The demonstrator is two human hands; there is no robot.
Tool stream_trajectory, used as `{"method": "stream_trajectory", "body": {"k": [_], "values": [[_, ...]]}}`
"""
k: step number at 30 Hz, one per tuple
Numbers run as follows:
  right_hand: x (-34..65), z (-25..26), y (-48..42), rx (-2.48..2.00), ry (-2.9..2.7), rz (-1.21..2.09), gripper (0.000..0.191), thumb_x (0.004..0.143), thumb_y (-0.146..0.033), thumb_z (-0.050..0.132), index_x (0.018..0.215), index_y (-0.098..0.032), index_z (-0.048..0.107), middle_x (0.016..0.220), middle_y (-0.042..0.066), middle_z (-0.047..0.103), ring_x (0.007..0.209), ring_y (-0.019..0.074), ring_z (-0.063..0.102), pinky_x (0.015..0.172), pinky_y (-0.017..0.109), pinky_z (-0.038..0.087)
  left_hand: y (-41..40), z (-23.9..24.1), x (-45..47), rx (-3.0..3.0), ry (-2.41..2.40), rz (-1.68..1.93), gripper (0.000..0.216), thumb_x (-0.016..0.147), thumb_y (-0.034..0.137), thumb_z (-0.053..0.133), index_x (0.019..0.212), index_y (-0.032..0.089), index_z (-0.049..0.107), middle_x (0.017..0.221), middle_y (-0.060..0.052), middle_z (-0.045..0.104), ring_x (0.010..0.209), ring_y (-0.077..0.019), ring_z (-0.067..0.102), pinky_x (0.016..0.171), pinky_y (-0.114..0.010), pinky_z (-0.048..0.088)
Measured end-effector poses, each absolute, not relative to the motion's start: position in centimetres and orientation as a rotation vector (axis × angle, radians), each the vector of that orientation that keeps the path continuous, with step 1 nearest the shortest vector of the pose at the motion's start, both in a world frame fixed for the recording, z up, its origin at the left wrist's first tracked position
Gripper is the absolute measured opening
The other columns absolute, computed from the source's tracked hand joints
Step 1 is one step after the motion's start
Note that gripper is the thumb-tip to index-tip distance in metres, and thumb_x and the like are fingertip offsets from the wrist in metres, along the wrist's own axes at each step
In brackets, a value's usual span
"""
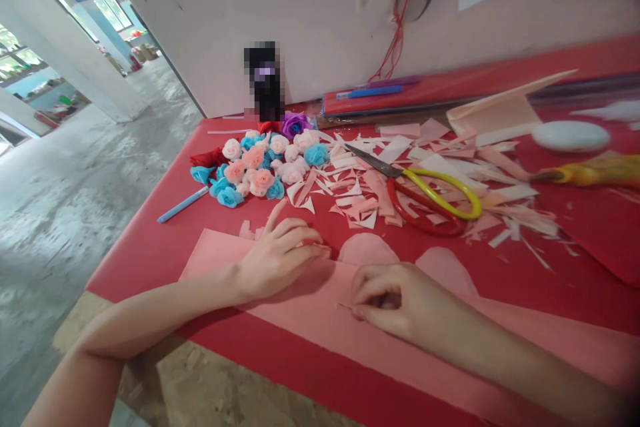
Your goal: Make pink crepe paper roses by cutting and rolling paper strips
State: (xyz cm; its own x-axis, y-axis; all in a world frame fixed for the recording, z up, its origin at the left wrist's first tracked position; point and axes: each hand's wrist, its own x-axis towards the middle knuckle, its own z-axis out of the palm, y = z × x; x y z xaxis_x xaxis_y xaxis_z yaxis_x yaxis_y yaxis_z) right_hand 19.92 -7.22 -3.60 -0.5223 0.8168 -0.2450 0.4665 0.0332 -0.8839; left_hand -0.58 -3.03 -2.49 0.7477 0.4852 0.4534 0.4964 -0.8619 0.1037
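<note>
A long strip of pink crepe paper (320,320) lies across the near edge of the red table (145,253); its far edge is cut into rounded petal shapes. My left hand (280,257) rests on the strip with fingers stretched out and pressed down on it. My right hand (395,300) is curled, thumb and fingers pinching a fold of the same paper. Scissors (425,190) with yellow and red handles lie shut beyond my hands among the scraps.
A heap of small paper roses (260,167) in pink, white, blue and purple sits at the far left. Paper offcuts (360,187) litter the middle. A blue pen (183,205) lies left; a white oval object (570,135) and a yellow-handled tool (595,172) lie right.
</note>
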Motion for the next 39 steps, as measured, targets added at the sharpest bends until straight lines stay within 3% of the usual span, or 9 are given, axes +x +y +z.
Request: {"method": "stream_trajectory", "body": {"k": [13,19,24,39], "values": [[19.94,-3.57,-7.27,-1.315,-1.977,1.503,0.018,0.071,-0.017,0.051,0.057,-0.015,0.062,0.066,0.002,0.058,0.061,0.0133,0.052,0.054,0.023,0.039,-2.86,-2.81,-0.48,-2.975,-0.935,-0.729,0.011,0.085,0.016,0.047,0.083,0.018,0.058,0.084,0.003,0.069,0.087,-0.0115,0.057,0.109,-0.043,0.010],[20.03,-3.72,-7.41,-1.310,-1.976,1.524,0.018,0.071,-0.018,0.052,0.057,-0.015,0.062,0.066,0.002,0.057,0.060,0.0124,0.052,0.053,0.022,0.038,-2.66,-2.89,-0.61,-3.058,-1.032,-0.707,0.013,0.086,0.019,0.044,0.084,0.016,0.056,0.085,-0.001,0.068,0.087,-0.0124,0.058,0.103,-0.042,0.027],[20.03,-3.80,-7.37,-1.310,-1.985,1.528,0.018,0.072,-0.018,0.051,0.057,-0.015,0.061,0.065,0.001,0.055,0.060,0.0119,0.051,0.053,0.022,0.037,-2.57,-2.65,-0.52,-3.154,-1.056,-0.763,0.012,0.086,0.020,0.045,0.083,0.015,0.056,0.082,-0.003,0.067,0.084,-0.0132,0.060,0.084,-0.032,0.045],[20.13,-3.83,-7.41,-1.309,-1.982,1.543,0.019,0.073,-0.021,0.052,0.056,-0.015,0.060,0.065,0.000,0.053,0.056,0.0095,0.048,0.050,0.021,0.034,-2.45,-2.62,-0.52,-3.167,-1.311,-0.981,0.008,0.083,0.017,0.048,0.078,0.016,0.054,0.076,-0.001,0.065,0.076,-0.0116,0.059,0.081,-0.033,0.045]]}}
